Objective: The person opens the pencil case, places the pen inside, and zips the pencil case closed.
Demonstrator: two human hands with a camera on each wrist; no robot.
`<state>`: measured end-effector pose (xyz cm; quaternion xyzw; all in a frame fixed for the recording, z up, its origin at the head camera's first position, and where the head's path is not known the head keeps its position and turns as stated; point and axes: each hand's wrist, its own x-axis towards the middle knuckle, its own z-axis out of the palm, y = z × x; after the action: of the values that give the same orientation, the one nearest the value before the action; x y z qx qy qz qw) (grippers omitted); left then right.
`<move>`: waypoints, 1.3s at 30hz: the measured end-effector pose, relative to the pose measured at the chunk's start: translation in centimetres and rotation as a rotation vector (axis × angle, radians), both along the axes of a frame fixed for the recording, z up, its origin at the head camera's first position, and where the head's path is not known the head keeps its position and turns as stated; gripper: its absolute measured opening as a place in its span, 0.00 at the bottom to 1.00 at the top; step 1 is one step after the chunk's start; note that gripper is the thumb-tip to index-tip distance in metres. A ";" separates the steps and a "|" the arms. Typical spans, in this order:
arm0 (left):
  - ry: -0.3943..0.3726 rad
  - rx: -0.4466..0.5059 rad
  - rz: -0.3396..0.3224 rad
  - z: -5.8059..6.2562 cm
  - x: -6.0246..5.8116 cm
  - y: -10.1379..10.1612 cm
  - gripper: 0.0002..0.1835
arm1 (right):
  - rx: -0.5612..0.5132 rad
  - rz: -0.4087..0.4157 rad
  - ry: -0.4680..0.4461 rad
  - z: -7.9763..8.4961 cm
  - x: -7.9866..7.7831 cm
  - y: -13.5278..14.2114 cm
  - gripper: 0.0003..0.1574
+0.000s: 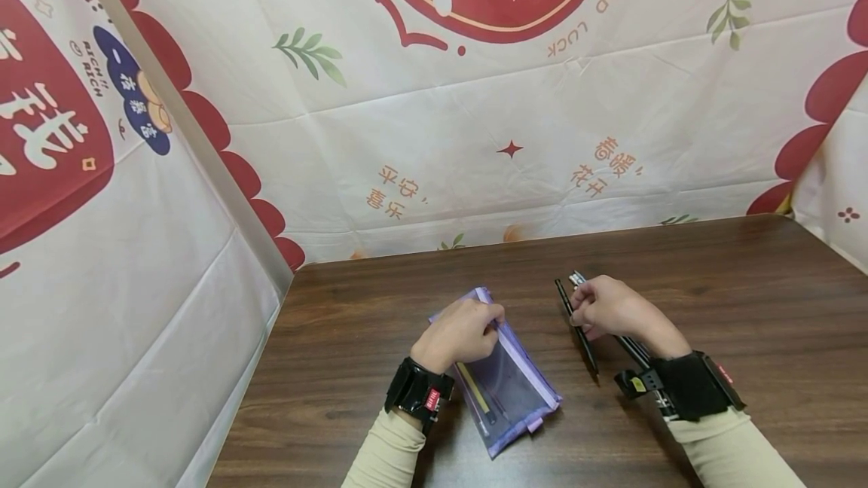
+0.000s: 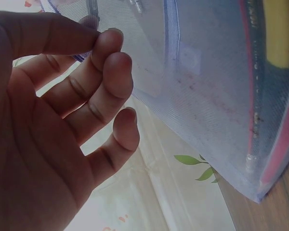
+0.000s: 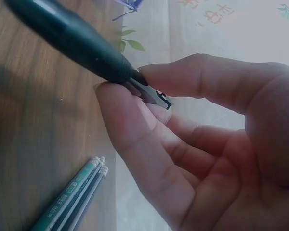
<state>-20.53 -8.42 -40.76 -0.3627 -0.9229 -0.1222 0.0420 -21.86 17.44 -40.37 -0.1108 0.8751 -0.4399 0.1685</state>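
Off to the left of the left hand (image 1: 461,333), past the edge of the brown table (image 1: 339,337), I've got a white printed cloth (image 1: 149,307) on my feed. That hand has its fingers bent and is pinching the upper part of a purple mesh pouch (image 1: 511,375), most of which sits below and to the right of it. Through the mesh I can see a yellow strip of something (image 1: 475,388) just below the hand. Next over, the right hand (image 1: 613,311) has a dark pen (image 1: 587,352) pinched between thumb and fingertips, slanting; can't tell if it's touching the wood. Some pencils (image 3: 67,197) lie on the table, passing under that hand toward its wrist strap (image 1: 695,386).
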 end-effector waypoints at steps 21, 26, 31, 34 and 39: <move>0.000 -0.006 -0.017 -0.1 -0.1 0.1 0.07 | -0.011 -0.014 0.004 0.3 -0.3 0.0 0.13; -0.003 -0.004 -0.017 -0.1 -0.1 0.1 0.07 | -0.015 -0.006 0.012 0.2 -0.2 0.0 0.13; -0.007 -0.006 -0.017 -0.1 -0.1 0.1 0.07 | -0.020 -0.014 0.013 0.2 -0.3 0.0 0.14; -0.006 -0.006 -0.017 -0.1 -0.1 0.1 0.07 | -0.024 -0.023 0.014 0.3 -0.3 0.0 0.15; 0.001 -0.007 -0.019 -0.2 -0.1 0.1 0.07 | -0.039 -0.030 0.018 0.2 -0.3 -0.1 0.16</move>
<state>-20.61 -8.31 -40.91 -0.3717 -0.9198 -0.1193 0.0398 -22.18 17.37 -40.14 -0.1051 0.8693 -0.4584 0.1518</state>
